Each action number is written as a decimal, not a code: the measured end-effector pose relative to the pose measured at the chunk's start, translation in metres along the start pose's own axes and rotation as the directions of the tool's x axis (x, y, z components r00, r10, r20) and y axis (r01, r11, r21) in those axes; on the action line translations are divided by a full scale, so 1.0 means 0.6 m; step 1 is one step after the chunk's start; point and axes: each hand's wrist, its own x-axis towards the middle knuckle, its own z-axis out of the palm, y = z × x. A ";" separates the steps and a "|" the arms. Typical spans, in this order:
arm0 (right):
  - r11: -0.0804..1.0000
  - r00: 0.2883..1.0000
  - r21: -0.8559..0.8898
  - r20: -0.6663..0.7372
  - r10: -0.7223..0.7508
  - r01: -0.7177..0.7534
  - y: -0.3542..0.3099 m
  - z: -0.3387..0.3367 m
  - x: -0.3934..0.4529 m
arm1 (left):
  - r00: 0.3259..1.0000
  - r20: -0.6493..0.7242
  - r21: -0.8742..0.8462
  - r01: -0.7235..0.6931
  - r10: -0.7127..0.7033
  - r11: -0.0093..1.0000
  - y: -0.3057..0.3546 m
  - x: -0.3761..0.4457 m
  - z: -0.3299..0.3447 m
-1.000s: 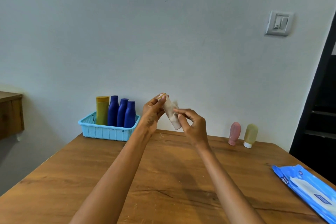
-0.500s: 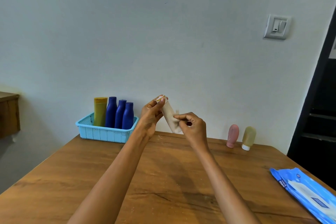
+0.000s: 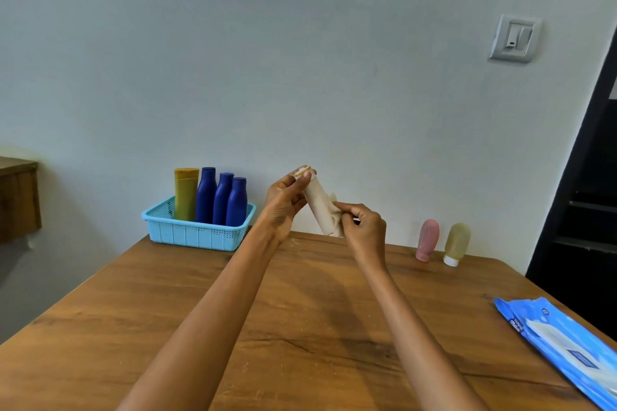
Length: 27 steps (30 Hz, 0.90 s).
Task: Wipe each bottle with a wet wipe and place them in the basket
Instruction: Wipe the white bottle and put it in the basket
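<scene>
A wooden desk (image 3: 300,327) is seen set against a pale wall (image 3: 300,60), w/ a light switch (image 3: 514,38) mounted upper right. Both forearms are extended over the desk's centre. At the right edge, a blue pack of wet wipes (image 3: 564,347) is laid flat, partly cut off by the frame. At the back left corner, a light-blue basket (image 3: 197,233) is placed near the wall; four bottles are stood upright in it: one yellow bottle (image 3: 185,193) on the left and three dark-blue bottles (image 3: 222,198) in a row beside it. Raised above the desk's far edge, a cream bottle (image 3: 317,202) is held tilted, top end up-left. Its top is pinched by the left hand (image 3: 283,203), thumb & fingers closed on it. Its lower part is wrapped in a wet wipe (image 3: 334,220), which is pinched against the bottle by the right hand (image 3: 364,230). Near the back right, a pink bottle (image 3: 426,239) and an amber bottle (image 3: 455,243) are stood cap-down, just beside each other, well apart from the basket.
</scene>
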 end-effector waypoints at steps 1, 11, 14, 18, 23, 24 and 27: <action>1.000 1.000 0.003 0.022 -0.012 0.012 -0.005 0.000 0.003 | 1.000 0.010 0.010 0.006 -0.006 1.000 -0.003 0.001 0.002; 0.970 0.970 0.009 0.011 -0.244 0.244 -0.005 0.009 -0.015 | 0.998 -0.067 -0.016 0.004 -0.005 1.000 -0.002 0.002 -0.011; 0.989 0.988 -0.010 0.043 -0.145 0.146 0.010 0.006 -0.016 | 0.997 -0.076 -0.021 0.004 -0.006 1.000 -0.002 0.002 -0.011; 0.995 0.981 0.097 0.188 -0.053 0.035 -0.016 0.008 -0.011 | 0.999 -0.049 -0.003 0.019 -0.019 1.000 -0.010 -0.001 0.000; 0.978 0.913 0.133 0.357 -0.199 0.161 -0.030 0.013 -0.018 | 0.999 -0.046 -0.018 0.004 -0.005 1.000 0.004 0.002 -0.006; 0.973 0.907 0.134 0.357 -0.222 0.186 -0.026 0.012 -0.020 | 0.999 -0.054 -0.019 0.001 -0.002 1.000 0.006 0.002 -0.011; 0.971 0.912 0.133 0.337 -0.233 0.199 -0.011 0.010 -0.026 | 0.996 -0.084 -0.018 -0.001 0.000 1.000 0.006 0.000 -0.022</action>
